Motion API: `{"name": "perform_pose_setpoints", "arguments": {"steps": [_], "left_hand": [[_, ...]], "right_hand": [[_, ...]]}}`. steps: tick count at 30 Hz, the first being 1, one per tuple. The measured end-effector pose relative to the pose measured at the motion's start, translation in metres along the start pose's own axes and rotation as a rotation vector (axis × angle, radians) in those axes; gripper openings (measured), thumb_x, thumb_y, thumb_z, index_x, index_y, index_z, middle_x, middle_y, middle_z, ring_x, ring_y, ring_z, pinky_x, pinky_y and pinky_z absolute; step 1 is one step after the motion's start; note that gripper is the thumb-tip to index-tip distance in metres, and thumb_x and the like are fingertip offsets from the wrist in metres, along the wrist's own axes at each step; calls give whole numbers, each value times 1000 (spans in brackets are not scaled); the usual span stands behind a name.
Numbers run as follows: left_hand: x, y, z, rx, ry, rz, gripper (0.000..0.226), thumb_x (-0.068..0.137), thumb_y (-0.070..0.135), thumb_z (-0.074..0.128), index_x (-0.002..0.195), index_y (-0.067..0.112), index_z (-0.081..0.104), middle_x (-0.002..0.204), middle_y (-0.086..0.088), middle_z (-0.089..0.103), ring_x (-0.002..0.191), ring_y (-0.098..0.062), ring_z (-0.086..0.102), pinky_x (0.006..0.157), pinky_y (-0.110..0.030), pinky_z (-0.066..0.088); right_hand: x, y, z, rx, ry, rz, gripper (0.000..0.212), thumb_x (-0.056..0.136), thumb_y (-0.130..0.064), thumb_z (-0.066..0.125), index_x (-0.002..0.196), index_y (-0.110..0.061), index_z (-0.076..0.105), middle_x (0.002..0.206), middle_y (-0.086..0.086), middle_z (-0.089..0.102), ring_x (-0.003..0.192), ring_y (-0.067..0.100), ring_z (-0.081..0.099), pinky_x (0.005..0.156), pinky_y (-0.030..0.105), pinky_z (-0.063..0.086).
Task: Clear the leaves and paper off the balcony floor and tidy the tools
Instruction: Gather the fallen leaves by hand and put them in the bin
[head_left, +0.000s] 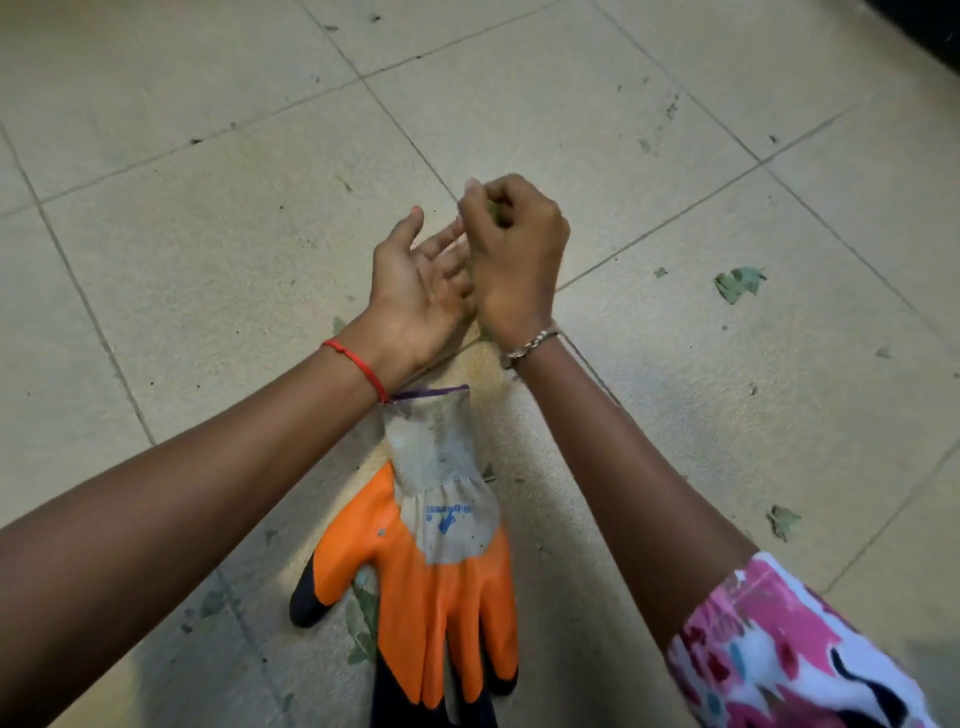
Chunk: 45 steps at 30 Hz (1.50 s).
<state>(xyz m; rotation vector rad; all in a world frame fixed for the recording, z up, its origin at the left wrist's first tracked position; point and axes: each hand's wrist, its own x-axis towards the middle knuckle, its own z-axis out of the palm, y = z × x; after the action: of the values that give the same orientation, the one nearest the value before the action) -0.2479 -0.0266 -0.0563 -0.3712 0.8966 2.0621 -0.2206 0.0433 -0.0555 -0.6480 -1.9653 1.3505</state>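
My left hand (415, 280) is palm up over the tiled floor, fingers spread and nothing in it. My right hand (511, 244) hovers just above its fingertips, curled into a loose fist around small green leaf bits. Below my wrists lies an orange, grey and black work glove (441, 525) flat on the tiles, cuff pointing away from me. A torn green leaf (737, 283) lies to the right, another leaf (783, 521) nearer my right forearm, and crushed leaf pieces (363, 613) beside the glove's thumb.
The beige tiled floor (208, 234) carries small dark specks and leaf crumbs all over. A dark edge (924, 31) runs along the top right corner.
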Motion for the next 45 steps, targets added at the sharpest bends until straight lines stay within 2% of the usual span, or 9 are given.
{"name": "perform_pose_setpoints", "arguments": {"steps": [4, 8, 13, 15, 20, 22, 26, 29, 45], "left_hand": [[3, -10, 4, -62, -137, -97, 45, 98, 43, 33, 120, 12, 56, 137, -13, 51, 111, -29, 60, 96, -42, 46], [9, -9, -6, -118, -78, -125, 47, 99, 43, 34, 122, 7, 54, 137, -13, 52, 117, -24, 58, 103, -38, 44], [10, -14, -3, -73, -14, -63, 34, 100, 33, 39, 96, 7, 62, 83, -3, 70, 77, -10, 69, 75, -19, 54], [11, -20, 4, -42, -22, -23, 32, 101, 30, 38, 97, 8, 61, 79, -3, 70, 74, -9, 68, 73, -18, 55], [18, -26, 26, 118, 76, 69, 25, 98, 27, 46, 80, 12, 56, 50, 5, 54, 39, -4, 49, 37, -15, 37], [18, -27, 29, 178, 62, 90, 23, 99, 25, 45, 82, 12, 53, 48, 6, 47, 35, -3, 39, 33, -13, 26], [14, -25, 20, 284, 87, 111, 22, 99, 27, 45, 83, 14, 53, 47, 9, 44, 36, -3, 35, 33, -14, 23], [11, -19, 14, 316, 117, 135, 22, 99, 27, 44, 82, 15, 53, 46, 10, 42, 36, -2, 33, 34, -14, 22], [-1, 8, -6, 322, 207, 226, 22, 99, 27, 46, 83, 15, 56, 46, 10, 40, 35, -2, 31, 35, -14, 23]], "right_hand": [[-10, 5, 9, -173, -96, -153, 22, 90, -9, 53, 69, -11, 47, 66, -3, 44, 56, 4, 38, 59, 14, 32], [-20, 19, 8, -289, -104, -340, 22, 90, -11, 46, 71, -2, 53, 65, 6, 52, 61, 19, 45, 71, 32, 34], [-26, 33, -6, -570, -58, -499, 12, 83, -7, 53, 80, -2, 63, 87, 12, 63, 89, 28, 60, 84, 34, 37], [-24, 32, -13, -615, -19, -515, 17, 83, -12, 52, 82, -2, 66, 90, 12, 65, 104, 29, 60, 94, 36, 35], [-27, 15, -54, -97, -56, -154, 30, 93, -14, 45, 114, 2, 61, 115, 13, 59, 111, 12, 50, 93, 14, 38], [-24, 24, -85, -194, 82, -94, 34, 95, -22, 44, 118, 0, 57, 121, 11, 56, 114, 11, 49, 97, 15, 37], [-6, 67, -156, -586, 233, 163, 69, 88, -56, 31, 134, -6, 43, 142, 12, 39, 132, 26, 38, 107, 44, 37], [1, 84, -171, -708, 90, 266, 79, 86, -63, 25, 143, -8, 30, 150, 11, 30, 139, 25, 28, 113, 47, 26], [-28, 49, -61, -620, -775, -307, 62, 91, -49, 46, 144, -17, 35, 152, 3, 31, 143, 15, 20, 116, 26, 6]]}}
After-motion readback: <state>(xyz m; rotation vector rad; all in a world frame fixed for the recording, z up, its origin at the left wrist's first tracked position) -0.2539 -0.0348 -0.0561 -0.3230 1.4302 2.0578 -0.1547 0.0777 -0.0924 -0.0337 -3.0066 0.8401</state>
